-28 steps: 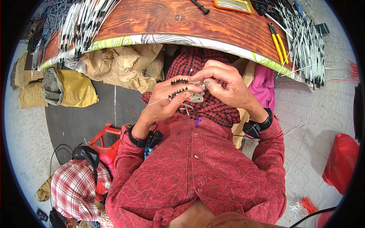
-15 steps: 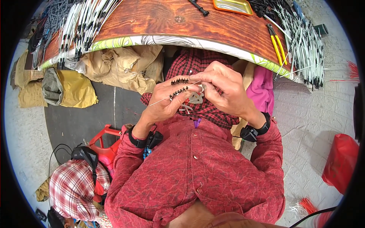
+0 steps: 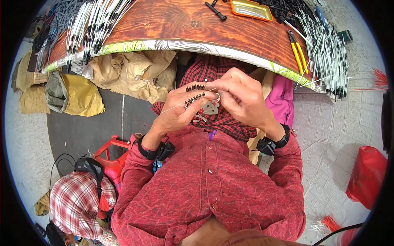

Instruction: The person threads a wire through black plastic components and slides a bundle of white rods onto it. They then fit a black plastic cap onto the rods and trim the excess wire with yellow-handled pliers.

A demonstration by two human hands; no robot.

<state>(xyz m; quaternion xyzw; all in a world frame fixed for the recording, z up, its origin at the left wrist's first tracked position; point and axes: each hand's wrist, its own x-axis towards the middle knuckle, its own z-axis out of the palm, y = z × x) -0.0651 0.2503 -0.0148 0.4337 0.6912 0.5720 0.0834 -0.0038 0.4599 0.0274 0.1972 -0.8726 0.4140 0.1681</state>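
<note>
The hands [image 3: 243,96] hide part of the thin white strand [image 3: 168,110], and the upper edge cuts off the table [image 3: 172,18].

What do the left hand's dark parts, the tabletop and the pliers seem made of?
Dark parts: perhaps plastic, evenly coloured; finish too small to judge. Tabletop: wood, apparently varnished; grain and a knot show. Pliers: likely metal, dark-headed, with smooth yellow grips of plastic or rubber.
</note>
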